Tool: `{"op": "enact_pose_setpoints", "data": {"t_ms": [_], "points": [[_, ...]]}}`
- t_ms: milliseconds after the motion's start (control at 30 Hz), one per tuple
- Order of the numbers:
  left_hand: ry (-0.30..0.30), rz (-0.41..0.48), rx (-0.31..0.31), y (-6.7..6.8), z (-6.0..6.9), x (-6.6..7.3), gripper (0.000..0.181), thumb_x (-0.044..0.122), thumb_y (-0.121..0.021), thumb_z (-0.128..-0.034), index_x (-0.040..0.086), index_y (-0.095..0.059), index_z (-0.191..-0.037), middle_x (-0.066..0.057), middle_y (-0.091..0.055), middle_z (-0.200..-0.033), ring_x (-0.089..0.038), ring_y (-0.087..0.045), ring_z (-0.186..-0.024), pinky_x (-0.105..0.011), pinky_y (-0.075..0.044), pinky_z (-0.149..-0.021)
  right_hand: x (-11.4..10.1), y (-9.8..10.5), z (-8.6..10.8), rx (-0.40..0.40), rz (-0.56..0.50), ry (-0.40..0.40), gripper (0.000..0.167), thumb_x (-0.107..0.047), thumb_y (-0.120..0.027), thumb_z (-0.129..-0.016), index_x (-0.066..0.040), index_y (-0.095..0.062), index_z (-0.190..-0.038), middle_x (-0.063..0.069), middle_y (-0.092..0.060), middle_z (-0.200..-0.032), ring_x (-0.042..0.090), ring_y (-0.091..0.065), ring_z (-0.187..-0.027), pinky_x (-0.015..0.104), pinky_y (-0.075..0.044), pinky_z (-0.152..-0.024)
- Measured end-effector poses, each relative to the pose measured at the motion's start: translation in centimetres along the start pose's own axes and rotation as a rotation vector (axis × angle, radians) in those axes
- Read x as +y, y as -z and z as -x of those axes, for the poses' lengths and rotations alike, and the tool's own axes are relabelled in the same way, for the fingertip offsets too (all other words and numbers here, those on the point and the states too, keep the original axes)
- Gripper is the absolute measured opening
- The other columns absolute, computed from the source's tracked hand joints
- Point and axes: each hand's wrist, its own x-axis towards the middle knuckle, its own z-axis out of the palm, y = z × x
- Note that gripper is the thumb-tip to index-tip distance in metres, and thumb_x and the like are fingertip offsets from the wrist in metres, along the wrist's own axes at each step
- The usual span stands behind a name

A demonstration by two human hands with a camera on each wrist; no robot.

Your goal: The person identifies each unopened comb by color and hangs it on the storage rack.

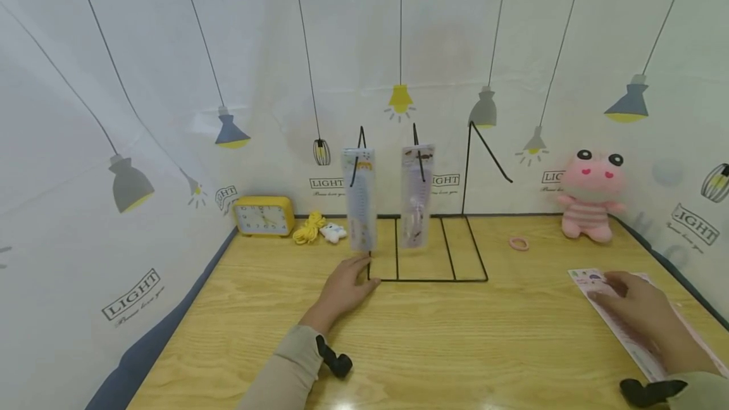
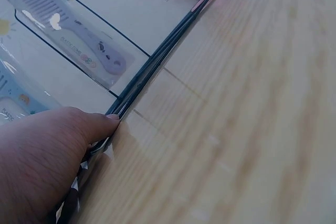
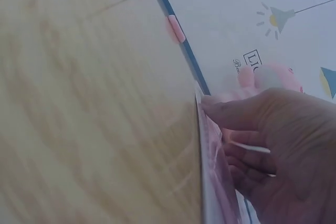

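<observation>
A black wire display rack stands on the table, its base at its front left corner between the thumb and fingers of my left hand. Two combs in clear packets hang from its hooks, a blue comb on the left and a purple comb in the middle. The right hook is bare. At the right, my right hand is over a pink flat packet, thumb and curled fingers on its far end. In the right wrist view the thumb touches the packet's edge; its contents are hidden.
Along the back stand a yellow clock, yellow cord, a small white figure and a pink plush toy. A pink ring lies right of the rack. Printed wall sheets enclose the table.
</observation>
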Motion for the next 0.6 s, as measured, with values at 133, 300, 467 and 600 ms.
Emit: {"op": "enact_pose_setpoints", "data": {"t_ms": [133,300,467,600], "points": [[0.006,0.001,-0.002,-0.1,0.0,0.0,0.062,0.047,-0.06,-0.0996,0.011,-0.05,-0.15,-0.006,-0.046,-0.154,-0.032,-0.04,-0.142,-0.051,-0.035,-0.115,-0.1,0.5,-0.1,-0.049,0.06,-0.026,0.089,-0.059,-0.06,-0.095,0.022,-0.045,-0.13,0.043,-0.054,-0.118,0.058,-0.052,-0.105,0.064,-0.047,-0.083],[0.01,-0.012,-0.005,0.0,0.0,-0.1,0.063,0.048,-0.059,-0.0996,0.012,-0.049,-0.15,-0.006,-0.045,-0.154,-0.031,-0.04,-0.142,-0.051,-0.035,-0.115,-0.5,0.7,-0.4,-0.116,0.072,-0.059,0.085,-0.062,-0.062,-0.092,0.019,-0.054,-0.117,0.032,-0.063,-0.103,0.048,-0.06,-0.093,0.055,-0.052,-0.075],[0.002,-0.015,0.0,0.0,0.0,-0.1,0.064,0.048,-0.06,-0.0993,0.01,-0.049,-0.15,-0.007,-0.046,-0.154,-0.032,-0.041,-0.142,-0.051,-0.035,-0.115,-1.1,0.9,-0.4,-0.16,0.04,-0.083,0.084,-0.061,-0.062,-0.092,0.019,-0.054,-0.118,0.032,-0.064,-0.106,0.048,-0.061,-0.097,0.056,-0.053,-0.079],[0.006,-0.01,0.0,0.1,0.1,0.0,0.062,0.046,-0.061,-0.0995,0.011,-0.049,-0.15,-0.007,-0.046,-0.154,-0.031,-0.041,-0.142,-0.051,-0.035,-0.115,-1.5,0.7,-0.1,-0.141,0.016,-0.063,0.077,-0.058,-0.065,-0.092,0.016,-0.056,-0.114,0.024,-0.064,-0.098,0.037,-0.061,-0.088,0.047,-0.054,-0.073]]}}
